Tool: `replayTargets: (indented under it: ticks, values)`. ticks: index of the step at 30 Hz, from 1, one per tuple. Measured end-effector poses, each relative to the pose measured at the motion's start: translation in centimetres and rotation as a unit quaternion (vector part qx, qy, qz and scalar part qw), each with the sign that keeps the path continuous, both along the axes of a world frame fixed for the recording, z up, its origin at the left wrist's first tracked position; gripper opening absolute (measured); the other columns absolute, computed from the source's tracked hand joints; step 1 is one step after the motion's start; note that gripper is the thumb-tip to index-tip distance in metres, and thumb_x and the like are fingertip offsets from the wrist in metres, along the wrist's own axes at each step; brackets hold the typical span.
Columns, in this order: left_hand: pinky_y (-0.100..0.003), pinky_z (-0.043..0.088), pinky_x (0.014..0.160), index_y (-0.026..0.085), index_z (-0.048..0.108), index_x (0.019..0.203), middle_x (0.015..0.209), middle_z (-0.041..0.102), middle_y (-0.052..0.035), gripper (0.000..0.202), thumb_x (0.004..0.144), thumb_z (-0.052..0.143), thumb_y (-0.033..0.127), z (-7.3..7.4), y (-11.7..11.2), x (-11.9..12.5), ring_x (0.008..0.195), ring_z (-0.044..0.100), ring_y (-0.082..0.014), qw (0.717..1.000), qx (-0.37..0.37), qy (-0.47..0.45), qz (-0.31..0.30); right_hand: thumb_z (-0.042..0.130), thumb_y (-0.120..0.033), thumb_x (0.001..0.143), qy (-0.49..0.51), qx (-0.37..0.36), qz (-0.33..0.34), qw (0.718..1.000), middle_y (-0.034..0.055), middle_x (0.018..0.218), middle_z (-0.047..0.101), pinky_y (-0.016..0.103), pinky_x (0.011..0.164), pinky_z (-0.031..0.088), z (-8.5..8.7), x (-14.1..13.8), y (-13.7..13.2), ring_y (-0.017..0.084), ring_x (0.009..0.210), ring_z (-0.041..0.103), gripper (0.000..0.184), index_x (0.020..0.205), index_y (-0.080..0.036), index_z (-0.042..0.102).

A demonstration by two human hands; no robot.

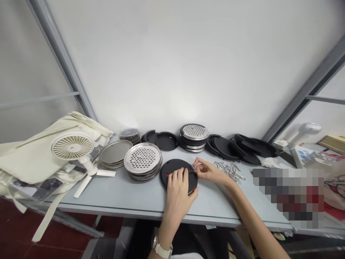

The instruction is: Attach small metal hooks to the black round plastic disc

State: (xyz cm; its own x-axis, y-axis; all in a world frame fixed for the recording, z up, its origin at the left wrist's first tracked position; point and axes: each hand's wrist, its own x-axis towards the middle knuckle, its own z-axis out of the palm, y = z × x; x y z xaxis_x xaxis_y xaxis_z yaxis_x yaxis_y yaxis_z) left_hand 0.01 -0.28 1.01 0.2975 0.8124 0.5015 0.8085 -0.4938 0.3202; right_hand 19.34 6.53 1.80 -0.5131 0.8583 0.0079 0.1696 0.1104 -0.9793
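A black round plate (172, 166) lies near the front middle of the table. My left hand (179, 183) presses on it from above, fingers together across its top and thumb by its right rim. A small red spot (166, 175) shows beside those fingers. At the plate's upper right edge, my right hand (204, 169) pinches a thin metal wire clip (193, 167) between thumb and fingertips. Whether the clip passes through the plate is too small to tell. Right of that hand lies a loose heap of similar metal wire clips (230, 172).
Perforated metal grater discs (142, 158) are stacked to the left, beside plain metal discs (115, 151). Behind are black plates (166, 141) and a mixed stack (194, 132). More black plates (226, 146) lie right. A small fan (73, 146) and cream bag (37, 154) occupy the left end.
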Motion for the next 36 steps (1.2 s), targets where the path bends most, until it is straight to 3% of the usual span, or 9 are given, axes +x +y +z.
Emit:
replayTargets:
  ticks: [12, 25, 30, 36]
  values:
    - [-0.046, 0.040, 0.100, 0.015, 0.047, 0.130, 0.127, 0.054, -0.0119, 0.055, 0.083, 0.064, 0.035, 0.06, -0.14, 0.05, 0.114, 0.049, -0.0277, 1.000, 0.022, -0.001, 0.005, 0.067, -0.042, 0.078, -0.015, -0.008, -0.002, 1.000, -0.0091, 0.058, 0.050, 0.024, 0.054, 0.035, 0.00, -0.05, 0.03, 0.010, 0.052, 0.047, 0.038, 0.094, -0.023, 0.038]
    - [-0.045, 0.040, 0.099, 0.015, 0.048, 0.129, 0.128, 0.054, -0.0109, 0.055, 0.081, 0.065, 0.034, -0.11, 0.05, 0.11, 0.114, 0.049, -0.0277, 1.000, 0.017, 0.003, 0.002, 0.067, -0.038, 0.078, -0.019, 0.008, -0.002, 1.000, -0.0101, 0.055, 0.046, 0.022, 0.052, 0.034, 0.35, -0.10, -0.01, 0.009, 0.050, 0.043, 0.034, 0.092, -0.022, 0.040]
    - [-0.045, 0.041, 0.097, 0.015, 0.048, 0.130, 0.126, 0.054, -0.0111, 0.055, 0.081, 0.065, 0.034, -0.05, 0.00, 0.05, 0.113, 0.050, -0.0278, 1.000, 0.024, 0.004, 0.005, 0.066, -0.043, 0.080, -0.016, 0.017, -0.002, 1.000, -0.0098, 0.055, 0.045, 0.022, 0.052, 0.033, 0.22, 0.02, 0.13, 0.008, 0.051, 0.040, 0.034, 0.093, -0.022, 0.043]
    - [-0.045, 0.041, 0.097, 0.015, 0.048, 0.129, 0.125, 0.054, -0.0110, 0.055, 0.081, 0.066, 0.032, 0.07, 0.02, 0.12, 0.113, 0.050, -0.0277, 1.000, 0.028, -0.003, 0.006, 0.066, -0.052, 0.080, -0.031, 0.029, -0.006, 0.999, -0.0049, 0.058, 0.055, 0.025, 0.056, 0.040, 0.48, 0.41, 0.31, 0.011, 0.053, 0.049, 0.040, 0.098, -0.018, 0.055]
